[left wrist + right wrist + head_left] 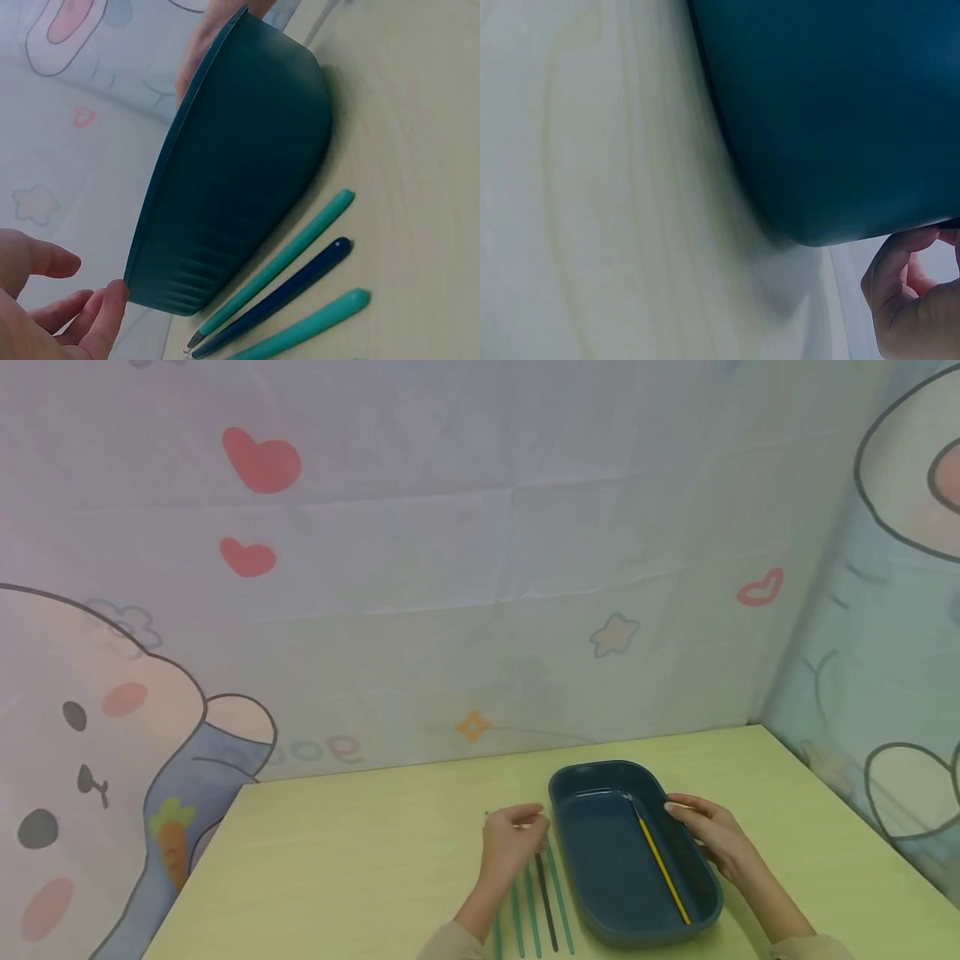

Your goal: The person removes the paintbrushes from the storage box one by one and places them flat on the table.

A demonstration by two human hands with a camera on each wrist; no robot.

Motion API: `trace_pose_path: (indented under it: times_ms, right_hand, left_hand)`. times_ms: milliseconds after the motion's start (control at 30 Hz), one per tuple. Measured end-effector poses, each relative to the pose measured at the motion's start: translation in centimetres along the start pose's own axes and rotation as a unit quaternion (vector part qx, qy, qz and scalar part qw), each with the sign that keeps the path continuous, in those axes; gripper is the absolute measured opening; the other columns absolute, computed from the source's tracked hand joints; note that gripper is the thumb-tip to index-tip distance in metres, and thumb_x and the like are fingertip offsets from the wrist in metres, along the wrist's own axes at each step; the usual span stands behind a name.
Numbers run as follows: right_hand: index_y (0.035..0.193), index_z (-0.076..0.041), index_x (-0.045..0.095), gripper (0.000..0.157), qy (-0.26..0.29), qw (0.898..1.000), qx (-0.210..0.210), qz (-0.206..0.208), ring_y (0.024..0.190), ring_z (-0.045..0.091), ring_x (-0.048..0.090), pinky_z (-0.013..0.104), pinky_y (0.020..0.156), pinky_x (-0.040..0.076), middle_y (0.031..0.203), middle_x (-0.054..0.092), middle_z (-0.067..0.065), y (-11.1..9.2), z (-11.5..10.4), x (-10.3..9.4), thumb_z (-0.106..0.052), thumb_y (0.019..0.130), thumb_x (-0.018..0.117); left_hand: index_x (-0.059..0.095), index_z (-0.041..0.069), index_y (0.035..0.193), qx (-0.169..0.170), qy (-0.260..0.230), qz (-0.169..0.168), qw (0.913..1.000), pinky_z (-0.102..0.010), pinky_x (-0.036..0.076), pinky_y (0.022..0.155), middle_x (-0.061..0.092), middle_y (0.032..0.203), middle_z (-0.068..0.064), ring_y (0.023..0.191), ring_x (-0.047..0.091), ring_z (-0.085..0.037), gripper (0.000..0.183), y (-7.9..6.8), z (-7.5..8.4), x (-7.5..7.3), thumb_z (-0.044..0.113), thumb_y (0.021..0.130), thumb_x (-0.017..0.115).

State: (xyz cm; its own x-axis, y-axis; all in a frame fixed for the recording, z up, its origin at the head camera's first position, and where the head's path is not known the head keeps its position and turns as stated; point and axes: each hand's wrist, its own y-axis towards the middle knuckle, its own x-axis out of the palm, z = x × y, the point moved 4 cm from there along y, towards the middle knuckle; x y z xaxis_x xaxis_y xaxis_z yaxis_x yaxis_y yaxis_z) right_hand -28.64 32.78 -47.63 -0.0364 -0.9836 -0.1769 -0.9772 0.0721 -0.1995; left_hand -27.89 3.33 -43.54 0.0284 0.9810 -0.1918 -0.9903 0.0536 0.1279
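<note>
A dark blue-green plastic basin (611,868) sits on the table, with one yellow paintbrush (662,864) lying lengthwise inside it. My right hand (708,831) grips the basin's right rim, thumb over the edge and fingers against the outside wall. At the opposite side, my left hand (512,839) is bent loosely with its fingertips right at the rim; thumb and fingers stand apart with nothing between them in the left wrist view. Below the left hand lie a dark blue paintbrush (274,300) and several green paintbrushes (277,262), side by side, their far ends partly hidden by the hand.
The pale wooden table (337,860) extends left of the brushes and right of the basin. A printed cloth (420,568) with hearts and cartoon animals hangs behind the table's back edge and along the right side.
</note>
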Motion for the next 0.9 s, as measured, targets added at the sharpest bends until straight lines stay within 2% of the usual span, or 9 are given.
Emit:
trace_pose_path:
  times_ms: [300,433,667,900]
  right_hand:
    - [0.142,0.002,0.039,0.066,0.001,1.0,0.002,0.0,0.09,0.008,0.065,0.031,0.074,0.059,0.111,0.066,-0.001,0.0,0.0,0.0,-0.038,0.094,0.06]
    - [0.142,0.002,0.038,0.066,-0.002,1.0,-0.002,0.001,0.09,0.008,0.065,0.032,0.074,0.058,0.111,0.066,-0.001,-0.1,0.0,0.0,-0.038,0.094,0.059]
    - [0.142,0.003,0.039,0.065,0.001,1.0,-0.006,0.005,0.09,0.009,0.066,0.031,0.073,0.059,0.11,0.066,0.0,0.0,0.0,0.0,-0.036,0.094,0.059]
    - [0.142,0.003,0.038,0.066,0.004,1.0,-0.005,0.004,0.09,0.008,0.066,0.031,0.073,0.059,0.11,0.066,0.0,0.0,-0.1,0.1,-0.036,0.094,0.06]
  left_hand:
    - [0.067,-0.006,0.111,-0.004,0.007,-0.016,0.9998,-0.024,0.059,0.06,0.071,0.091,-0.013,0.07,0.072,-0.025,0.03,0.4,1.0,1.9,0.006,0.084,0.064]
    - [0.067,-0.008,0.111,0.004,-0.002,-0.024,0.9997,-0.023,0.059,0.06,0.072,0.089,-0.014,0.071,0.072,-0.027,0.03,0.7,1.5,2.9,0.005,0.084,0.065]
    - [0.069,-0.004,0.109,-0.007,0.014,-0.036,0.9992,-0.021,0.058,0.059,0.072,0.087,-0.011,0.069,0.071,-0.023,0.028,0.8,1.7,4.3,0.005,0.083,0.066]
    - [0.07,-0.001,0.107,-0.004,0.025,-0.045,0.9987,-0.021,0.057,0.056,0.073,0.086,-0.01,0.064,0.07,-0.02,0.025,1.0,2.1,5.5,0.007,0.083,0.067]
